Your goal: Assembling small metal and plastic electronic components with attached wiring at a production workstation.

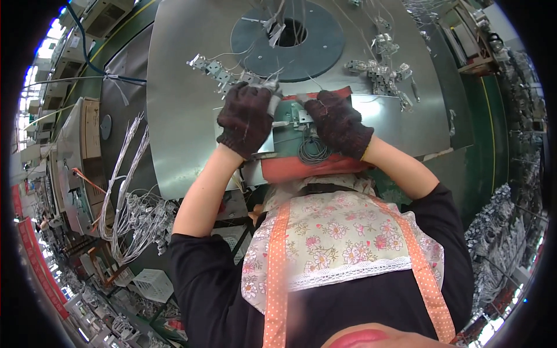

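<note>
Both my hands wear dark maroon knit gloves and work close together over a green fixture [285, 145] on the metal table. My left hand [246, 116] is closed at the fixture's left side, with a whitish piece [274, 105] at its fingertips; what the fingers hold is hidden. Just beyond it lies a row of silver metal connector housings [220, 73] with thin wires. My right hand [337, 123] is closed too, its fingertips beside a small metal clamp [303, 114]; its grip is not visible. Below the clamp sits a coil of grey cable [314, 151].
A red cloth [313, 168] lies along the fixture's near edge. Beyond my hands is a dark round disc [246, 37] with a central hole. More wired metal housings [380, 72] lie right on the table [180, 116]. Bundled white wires [119, 197] hang left.
</note>
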A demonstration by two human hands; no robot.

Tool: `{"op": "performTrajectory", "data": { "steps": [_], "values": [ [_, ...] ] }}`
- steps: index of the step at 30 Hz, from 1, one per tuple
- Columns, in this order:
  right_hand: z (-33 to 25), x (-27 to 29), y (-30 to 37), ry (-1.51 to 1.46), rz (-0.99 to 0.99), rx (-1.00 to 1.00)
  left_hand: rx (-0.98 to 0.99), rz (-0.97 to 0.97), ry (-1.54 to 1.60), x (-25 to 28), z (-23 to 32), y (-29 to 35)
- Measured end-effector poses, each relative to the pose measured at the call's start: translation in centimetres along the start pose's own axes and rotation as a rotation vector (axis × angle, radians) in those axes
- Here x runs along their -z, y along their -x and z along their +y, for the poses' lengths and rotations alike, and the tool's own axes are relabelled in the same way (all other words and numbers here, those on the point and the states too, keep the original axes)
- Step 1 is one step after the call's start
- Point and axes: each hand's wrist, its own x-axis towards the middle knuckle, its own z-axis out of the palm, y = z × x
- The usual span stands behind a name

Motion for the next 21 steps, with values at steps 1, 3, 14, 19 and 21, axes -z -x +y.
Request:
{"op": "performTrajectory", "data": {
  "steps": [1, 3, 14, 19, 21],
  "values": [
    [-0.3, -0.5, 0.0, -0.051, 0.059, -0.020, -0.006, 0.002, 0.002, -0.4, 0.3, 0.1],
    [-0.9, -0.6, 0.1, -0.093, 0.126, -0.049, -0.231, -0.012, -0.020, -1.6, 0.8, 0.1],
    [1.5, 0.5, 1.3, -0.430, -0.007, 0.042, -0.209, -0.352, -0.061, -4.7, 5.1, -0.2],
    [7.4, 3.6, 8.1, -0.411, 0.388, 0.054, -0.093, -0.312, -0.091, -5.2, 5.3, 0.5],
    [8.2, 9.6, 9.3, -0.128, 0.431, 0.222, -0.055, -0.332, -0.100, -5.0, 5.1, 0.9]
  ]
}}
